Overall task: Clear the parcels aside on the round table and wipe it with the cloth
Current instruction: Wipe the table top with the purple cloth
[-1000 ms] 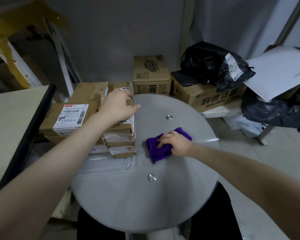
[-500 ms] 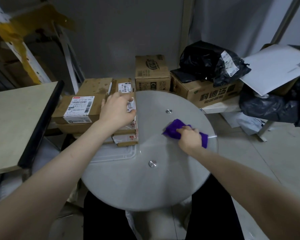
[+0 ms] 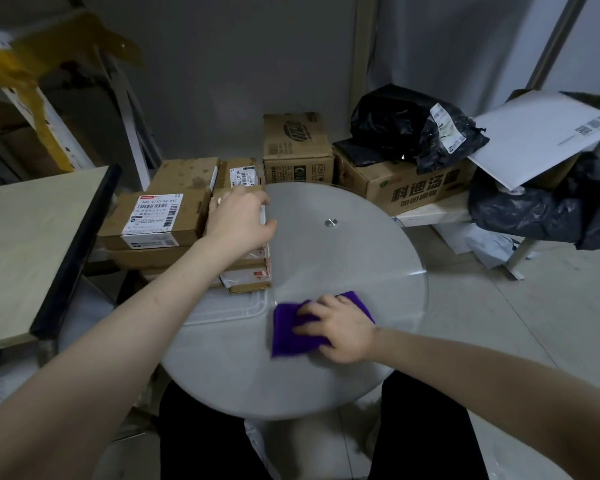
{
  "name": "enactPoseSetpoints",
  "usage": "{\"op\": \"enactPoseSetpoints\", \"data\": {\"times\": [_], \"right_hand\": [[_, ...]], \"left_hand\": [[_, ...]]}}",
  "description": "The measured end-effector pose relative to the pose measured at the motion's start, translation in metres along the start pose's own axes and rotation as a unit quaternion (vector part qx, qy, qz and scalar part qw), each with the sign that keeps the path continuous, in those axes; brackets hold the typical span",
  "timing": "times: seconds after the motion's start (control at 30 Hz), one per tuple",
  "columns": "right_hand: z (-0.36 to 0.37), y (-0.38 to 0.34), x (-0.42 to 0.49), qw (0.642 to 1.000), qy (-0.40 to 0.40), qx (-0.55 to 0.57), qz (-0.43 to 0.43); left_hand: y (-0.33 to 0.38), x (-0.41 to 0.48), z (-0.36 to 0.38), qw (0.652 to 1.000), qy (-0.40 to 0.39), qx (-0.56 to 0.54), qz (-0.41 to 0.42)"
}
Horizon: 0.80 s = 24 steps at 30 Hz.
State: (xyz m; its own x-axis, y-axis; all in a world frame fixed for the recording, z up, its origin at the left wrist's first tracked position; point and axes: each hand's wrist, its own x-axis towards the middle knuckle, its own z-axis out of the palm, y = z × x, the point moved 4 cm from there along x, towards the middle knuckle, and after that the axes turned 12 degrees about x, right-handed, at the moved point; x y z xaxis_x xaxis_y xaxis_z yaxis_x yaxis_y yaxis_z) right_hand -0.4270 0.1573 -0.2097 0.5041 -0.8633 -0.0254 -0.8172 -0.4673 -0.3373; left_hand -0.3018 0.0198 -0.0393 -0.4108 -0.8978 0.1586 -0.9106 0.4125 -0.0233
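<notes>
The right hand (image 3: 340, 329) lies palm down on the purple cloth (image 3: 290, 336), fingers spread flat and pressing it onto the round glass desk (image 3: 326, 265) — nothing is pinched, the cloth is simply held under the palm and fingertips. The cloth sits on the near right part of the desk top, its left edge showing free of the hand. The right forearm comes in low from the lower right, wrist nearly straight.

The left arm reaches forward across the left side of the desk, and the left hand (image 3: 238, 220) rests on top of a stack of parcels (image 3: 248, 271) at the desk's left edge. Its fingers curl loosely down over the top parcel's right side, thumb out toward the open glass; whether they truly grip it cannot be told. Just left of that stack sits a labelled carton (image 3: 153, 223), touching or nearly touching it — more boxes stand behind.
</notes>
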Motion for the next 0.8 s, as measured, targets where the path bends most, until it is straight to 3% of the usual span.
{"op": "enactPoseSetpoints", "data": {"times": [0.07,0.1,0.17,0.2,0.27,0.33,0.37,0.43,0.5,0.57,0.67,0.8], "right_hand": [[0.001,0.013,-0.006,0.996,-0.015,-0.014,-0.091],[-0.005,0.028,-0.006,0.997,-0.004,-0.024,-0.079],[-0.025,0.071,-0.005,0.996,0.052,-0.037,0.055],[-0.035,0.099,-0.006,0.982,0.079,-0.041,0.169],[-0.052,0.136,-0.006,0.918,0.113,0.054,0.376],[-0.057,0.137,0.016,0.871,0.13,0.122,0.458],[-0.055,0.126,0.034,0.873,0.126,0.133,0.452],[-0.045,0.093,0.074,0.911,0.095,0.133,0.379],[-0.033,0.063,0.097,0.952,0.043,0.108,0.283],[-0.033,0.062,0.1,0.972,0.022,0.08,0.219],[-0.046,0.092,0.096,0.964,0.045,0.093,0.245],[-0.053,0.11,0.108,0.939,0.09,0.099,0.317]], "left_hand": [[0.003,-0.004,-0.002,1.0,0.023,-0.007,0.009],[0.005,-0.009,-0.005,0.999,0.044,-0.022,0.013],[0.006,-0.024,-0.012,0.993,0.105,-0.056,0.013],[0.006,-0.035,-0.014,0.987,0.147,-0.066,0.018],[0.005,-0.056,-0.013,0.972,0.216,-0.079,0.048],[0.003,-0.076,0.0,0.965,0.225,-0.095,0.097],[0.001,-0.082,0.01,0.967,0.207,-0.094,0.117],[-0.003,-0.089,0.035,0.977,0.146,-0.064,0.144],[-0.009,-0.087,0.067,0.988,0.03,-0.004,0.153],[-0.016,-0.084,0.096,0.985,-0.092,0.065,0.131],[-0.023,-0.078,0.118,0.968,-0.182,0.136,0.104],[-0.017,-0.067,0.129,0.95,-0.213,0.185,0.133]]}}
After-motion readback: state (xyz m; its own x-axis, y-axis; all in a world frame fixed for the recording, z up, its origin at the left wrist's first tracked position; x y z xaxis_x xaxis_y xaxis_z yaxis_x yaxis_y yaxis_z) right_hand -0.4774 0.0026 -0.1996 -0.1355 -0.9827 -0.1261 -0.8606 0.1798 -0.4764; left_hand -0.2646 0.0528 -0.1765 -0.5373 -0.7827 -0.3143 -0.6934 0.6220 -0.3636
